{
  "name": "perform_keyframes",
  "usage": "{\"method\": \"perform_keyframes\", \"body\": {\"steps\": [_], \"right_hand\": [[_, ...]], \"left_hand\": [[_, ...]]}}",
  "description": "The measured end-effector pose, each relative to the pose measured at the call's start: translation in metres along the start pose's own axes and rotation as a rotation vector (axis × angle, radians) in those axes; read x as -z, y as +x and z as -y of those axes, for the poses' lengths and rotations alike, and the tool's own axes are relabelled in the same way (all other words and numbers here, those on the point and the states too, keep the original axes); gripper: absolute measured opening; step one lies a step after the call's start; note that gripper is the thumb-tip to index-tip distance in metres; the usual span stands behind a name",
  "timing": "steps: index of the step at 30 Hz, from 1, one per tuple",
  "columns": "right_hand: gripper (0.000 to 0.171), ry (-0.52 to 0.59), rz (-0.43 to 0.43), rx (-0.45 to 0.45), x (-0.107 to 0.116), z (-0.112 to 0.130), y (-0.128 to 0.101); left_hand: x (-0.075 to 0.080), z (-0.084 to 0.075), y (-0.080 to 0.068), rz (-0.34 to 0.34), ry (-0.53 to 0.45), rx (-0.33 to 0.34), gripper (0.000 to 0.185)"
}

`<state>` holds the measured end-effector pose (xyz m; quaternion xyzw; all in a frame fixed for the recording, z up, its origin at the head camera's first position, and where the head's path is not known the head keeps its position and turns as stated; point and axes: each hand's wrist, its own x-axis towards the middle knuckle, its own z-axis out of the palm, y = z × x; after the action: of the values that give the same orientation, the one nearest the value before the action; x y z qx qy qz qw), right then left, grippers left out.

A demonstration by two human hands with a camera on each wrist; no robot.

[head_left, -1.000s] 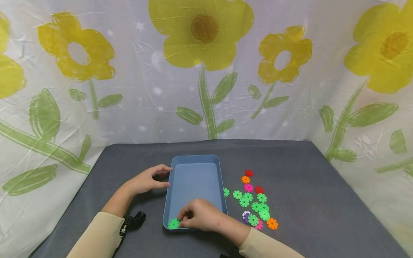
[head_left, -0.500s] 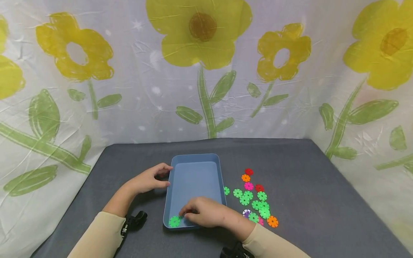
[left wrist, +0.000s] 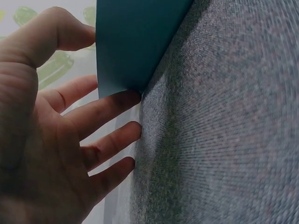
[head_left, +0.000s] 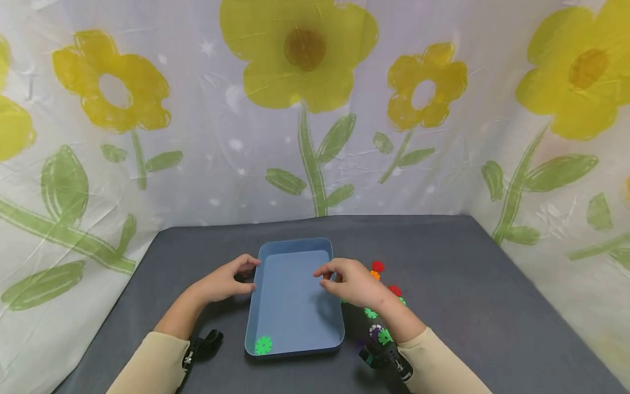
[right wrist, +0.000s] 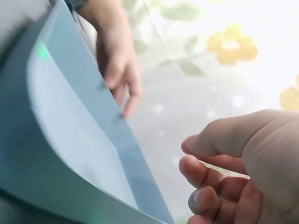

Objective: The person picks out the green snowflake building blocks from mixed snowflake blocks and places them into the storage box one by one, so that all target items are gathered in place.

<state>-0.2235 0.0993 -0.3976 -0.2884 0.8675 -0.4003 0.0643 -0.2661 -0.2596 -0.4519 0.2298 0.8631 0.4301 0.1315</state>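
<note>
The blue tray (head_left: 295, 295) sits on the grey counter (head_left: 467, 306), long axis running away from the person. The left hand (head_left: 223, 282) rests against the tray's left wall near the far corner; in the left wrist view its fingers (left wrist: 110, 109) are spread and nearly straight, fingertips touching the wall, thumb at the rim. The right hand (head_left: 351, 284) hovers over the tray's right rim, fingers (right wrist: 210, 175) loosely curled with nothing between them, thumb and forefinger close together. One green gear disc (head_left: 263, 345) lies inside the tray at the near left corner, well apart from both hands. The loose discs (head_left: 378, 266), red, orange, green and purple, lie on the counter just right of the tray, partly hidden beneath the right hand and wrist.
</note>
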Motion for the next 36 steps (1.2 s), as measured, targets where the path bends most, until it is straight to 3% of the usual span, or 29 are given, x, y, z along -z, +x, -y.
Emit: {"method": "perform_keyframes", "body": {"steps": [7,12,17,21,36], "right_hand": [[0.013,-0.064,-0.076,-0.124,0.022,-0.02,0.003],[0.007,-0.133,-0.001,-0.201,0.026,-0.037,0.004],[0.018,-0.197,0.111,-0.215,0.016,-0.051,0.006],[0.023,-0.237,0.153,-0.211,0.008,-0.057,0.007],[0.024,-0.402,0.11,-0.263,0.016,-0.053,0.006]], "left_hand": [[0.0,0.0,0.0,-0.011,0.004,-0.001,0.057],[0.002,0.0,0.001,-0.023,0.024,-0.006,0.058],[0.001,0.001,0.0,-0.022,0.023,-0.005,0.057],[-0.001,0.001,-0.001,-0.019,0.019,-0.004,0.056],[-0.002,0.004,-0.002,-0.031,0.035,-0.033,0.048]]}}
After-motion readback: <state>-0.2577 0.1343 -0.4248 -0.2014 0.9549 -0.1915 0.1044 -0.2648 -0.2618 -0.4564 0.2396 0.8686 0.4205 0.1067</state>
